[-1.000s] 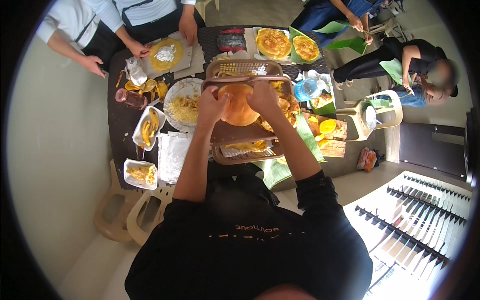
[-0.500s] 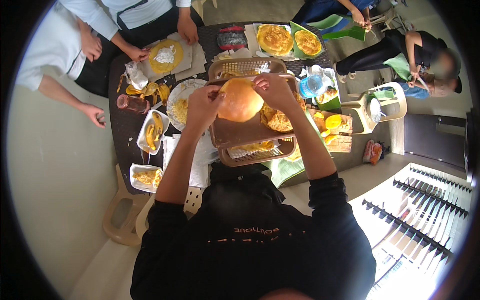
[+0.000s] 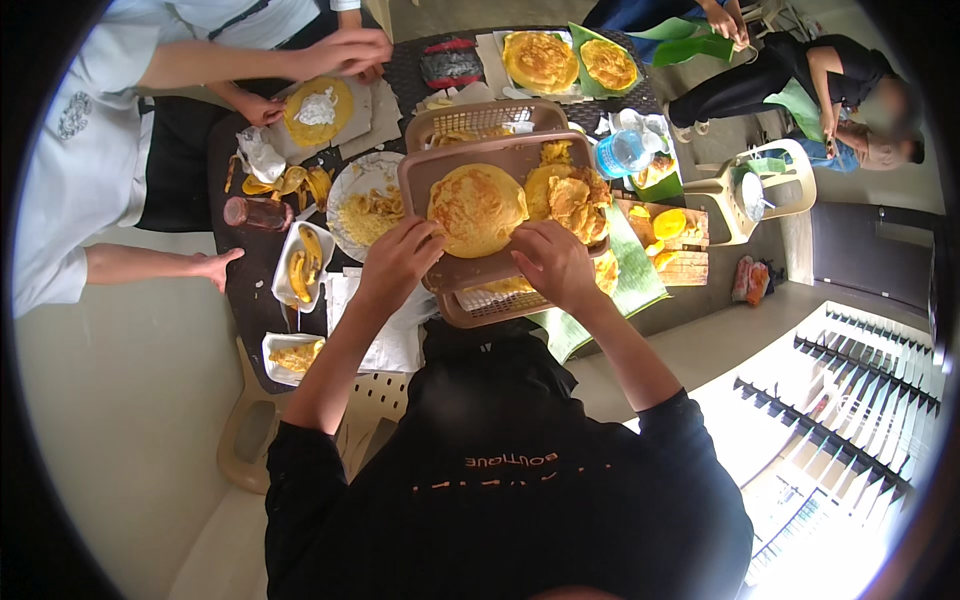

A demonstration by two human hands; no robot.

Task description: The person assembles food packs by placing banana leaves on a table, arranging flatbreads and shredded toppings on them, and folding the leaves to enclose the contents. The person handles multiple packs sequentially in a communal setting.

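A round golden pancake (image 3: 478, 210) lies spread on the left part of a brown plastic tray (image 3: 412, 176), its browned face up. At its lower left edge, my left hand (image 3: 403, 258) is closed, fingertips pinching the rim. My right hand (image 3: 556, 264) is closed at the lower right edge, its fingertips partly hidden by the back of the hand. On the tray's right part sit folded pancake pieces (image 3: 572, 205). The tray rests over brown plastic baskets (image 3: 480, 118) that also contain yellow food.
Left of the tray stand a plate of yellow shreds (image 3: 368, 208), a white tray of bananas (image 3: 303, 270) and a jar (image 3: 257, 212). A blue-labelled bottle (image 3: 622, 153) and a wooden board with mango pieces (image 3: 668, 228) are on the right. Co-workers' hands (image 3: 350, 50) reach in at upper left.
The pancake, held up before, now lies flatter on the tray with its browned face showing. Both my hands have come down toward its near edge. A co-worker's arm has swung across the upper left.
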